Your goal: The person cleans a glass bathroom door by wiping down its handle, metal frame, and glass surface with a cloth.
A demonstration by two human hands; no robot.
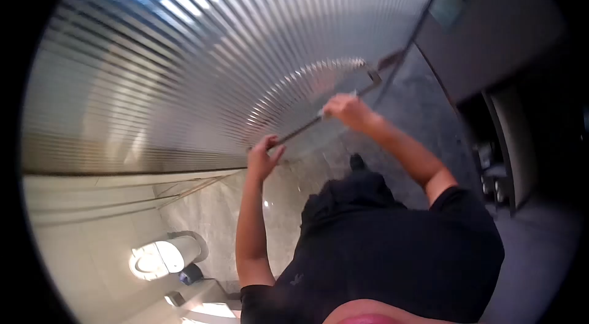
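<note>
A long metal door handle (297, 132) runs slantwise across a ribbed glass door (202, 60). At its lower left end, my left hand (262, 157) has its fingers curled over the bar, with the thumb standing apart. My right hand (348, 110) is closed around the bar farther to the right. Bits of a thin whitish cloth (321, 113) show at the edge of its fingers; whether it is cloth or paper I cannot tell. Beyond that hand, the bent upper right end of the handle shows beside the door's edge.
A white toilet (164, 256) stands at the lower left, with a small dark bin (191, 273) close by. Dark cabinets (491, 35) and an open shelf holding small items (496, 186) line the right side. Grey tile floor (417, 103) lies beyond the door's edge.
</note>
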